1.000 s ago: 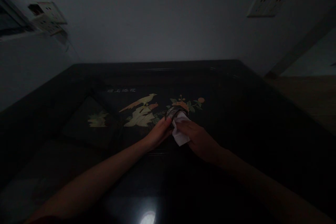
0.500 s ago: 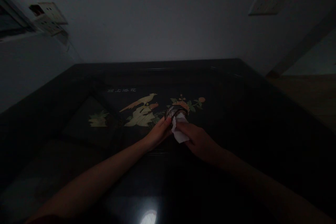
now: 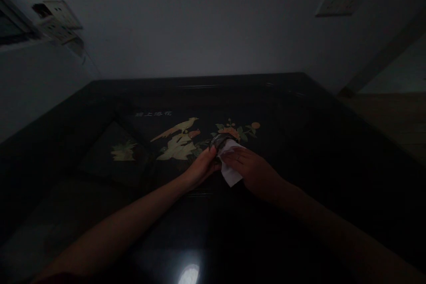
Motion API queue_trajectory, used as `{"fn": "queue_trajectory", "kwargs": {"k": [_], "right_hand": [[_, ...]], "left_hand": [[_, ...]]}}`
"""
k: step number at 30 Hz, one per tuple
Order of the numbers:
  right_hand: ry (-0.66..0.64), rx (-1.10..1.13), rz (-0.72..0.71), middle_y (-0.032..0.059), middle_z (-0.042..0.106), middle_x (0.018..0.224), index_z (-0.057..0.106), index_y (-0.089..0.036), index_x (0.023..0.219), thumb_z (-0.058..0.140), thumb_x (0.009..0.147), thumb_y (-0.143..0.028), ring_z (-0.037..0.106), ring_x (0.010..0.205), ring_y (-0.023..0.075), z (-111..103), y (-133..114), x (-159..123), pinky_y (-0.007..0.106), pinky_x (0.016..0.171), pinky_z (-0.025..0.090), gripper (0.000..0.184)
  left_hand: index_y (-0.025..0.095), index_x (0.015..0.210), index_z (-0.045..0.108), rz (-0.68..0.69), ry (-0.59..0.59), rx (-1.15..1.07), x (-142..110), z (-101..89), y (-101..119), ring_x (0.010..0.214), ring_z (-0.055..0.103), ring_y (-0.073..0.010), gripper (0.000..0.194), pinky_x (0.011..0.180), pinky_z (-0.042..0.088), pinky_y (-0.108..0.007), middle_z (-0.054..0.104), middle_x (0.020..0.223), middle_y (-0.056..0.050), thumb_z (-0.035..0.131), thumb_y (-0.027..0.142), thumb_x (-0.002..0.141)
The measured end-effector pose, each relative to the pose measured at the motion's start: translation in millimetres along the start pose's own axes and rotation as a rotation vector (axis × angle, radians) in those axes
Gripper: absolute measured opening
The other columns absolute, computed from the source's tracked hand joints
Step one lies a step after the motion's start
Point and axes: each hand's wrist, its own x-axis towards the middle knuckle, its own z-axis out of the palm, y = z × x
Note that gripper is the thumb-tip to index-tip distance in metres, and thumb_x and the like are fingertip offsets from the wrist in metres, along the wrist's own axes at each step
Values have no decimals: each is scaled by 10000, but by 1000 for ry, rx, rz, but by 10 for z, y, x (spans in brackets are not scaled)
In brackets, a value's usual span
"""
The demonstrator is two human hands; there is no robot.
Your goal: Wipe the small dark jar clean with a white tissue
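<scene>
The scene is very dark. My left hand (image 3: 202,166) is closed on the near left side of a small round glass-like dish (image 3: 219,140) that rests on a glossy black table (image 3: 299,151). My right hand (image 3: 251,168) holds a white tissue (image 3: 230,173) and presses it against the dish's rim, fingers curled over the tissue. The two hands touch each other at the dish. Most of the dish is hidden by the tissue and my fingers.
The table top bears an inlaid bird and flower picture (image 3: 179,140) with small characters (image 3: 153,114). A pale wall stands behind, with a socket plate (image 3: 337,0) at upper right and more plates (image 3: 56,20) at upper left. A lamp's reflection (image 3: 188,273) glares near the front edge.
My right hand has slid a little to the right and turned flatter over the dish, and the tissue now hangs lower below my fingers. My left hand stays where it was.
</scene>
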Motion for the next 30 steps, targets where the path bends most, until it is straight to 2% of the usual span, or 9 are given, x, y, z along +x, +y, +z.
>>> {"fn": "queue_trajectory", "kwargs": {"k": [3,7,10,13,18,21,24,27,30], "right_hand": [[12,339,165,151,655,1146,599,-86,1156,403,788,-20,605,1058,241,24,-49,-13,402,921,476,422],[71,883,493,69,699,985,624,-155,1102,429,842,-145,647,870,195,51,-69,-4,316,762,505,325],[139,1068,637,59,697,888,638,-126,1044,463,844,-218,644,793,190,50,-71,13,296,701,495,281],[63,927,565,60,694,873,647,-128,999,460,847,-214,644,828,197,4,-96,29,315,751,497,256],[-17,436,251,133,673,1104,602,-100,1122,401,776,-21,626,1025,226,23,-83,-2,379,897,490,409],[-12,119,55,176,631,1190,559,-47,1199,405,807,-18,588,1111,242,68,-18,-25,401,967,465,422],[-33,-125,-70,170,637,1187,570,-54,1200,436,852,-61,576,1132,245,41,35,-14,407,993,455,373],[-44,-214,-95,161,661,1147,602,-73,1167,454,859,-80,596,1103,245,1,56,2,410,975,474,342],[-42,-126,-60,167,661,1144,609,-61,1155,435,835,-44,590,1109,252,17,50,-8,428,988,457,364]], "left_hand": [[168,1074,595,3,22,37,-29,17,14,976,581,-227,498,817,448,-311,640,1041,-90,689,504,718],[181,1057,598,52,45,160,-45,-1,-1,891,593,-209,495,769,453,-299,647,1004,-58,720,487,687],[175,1062,602,85,53,242,-45,-27,-25,822,594,-197,492,763,447,-306,654,936,-46,716,479,693],[184,1080,596,86,63,224,-53,-22,-27,847,594,-205,482,779,446,-316,654,960,-48,705,470,709],[187,1087,597,45,67,118,-58,4,-11,943,592,-228,478,819,442,-318,653,1033,-68,697,475,719],[191,1119,590,26,63,70,-32,-20,-35,1000,574,-228,478,838,437,-313,637,1089,-79,675,474,743],[189,1121,596,25,66,27,0,-45,-64,992,564,-202,457,801,442,-279,624,1104,-84,657,469,764],[187,1073,617,19,66,-8,8,-30,-56,939,568,-179,441,744,453,-250,628,1061,-76,665,484,751],[189,1025,631,6,91,-29,-13,18,-10,903,572,-163,442,723,456,-232,638,1010,-59,701,491,710]]}}
